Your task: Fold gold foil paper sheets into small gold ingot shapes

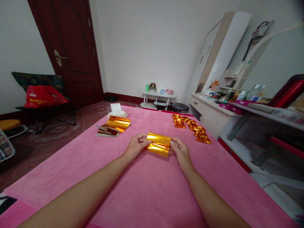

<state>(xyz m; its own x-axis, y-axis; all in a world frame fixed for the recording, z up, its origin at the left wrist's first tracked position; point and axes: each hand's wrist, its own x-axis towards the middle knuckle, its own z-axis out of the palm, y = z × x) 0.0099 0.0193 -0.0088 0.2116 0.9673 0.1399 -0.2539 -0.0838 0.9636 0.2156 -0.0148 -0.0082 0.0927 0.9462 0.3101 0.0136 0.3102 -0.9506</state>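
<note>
Just above the pink cloth, a sheet of shiny gold foil paper [158,138] curls in from both its far and near edges. My left hand [137,145] pinches its left end between thumb and fingers. At the right end, my right hand [180,150] grips it the same way. Beyond my left hand lies a stack of gold foil sheets [118,123], the top one curved upward. To the far right sit several crumpled, folded gold foil pieces [193,126] in a loose row.
A pink cloth [142,196] covers the table. A white wipes pack with a raised lid [116,109] stands at its far left edge. On the right are a dresser [211,110] and a cluttered shelf. A chair with a red bag [45,96] is at the left.
</note>
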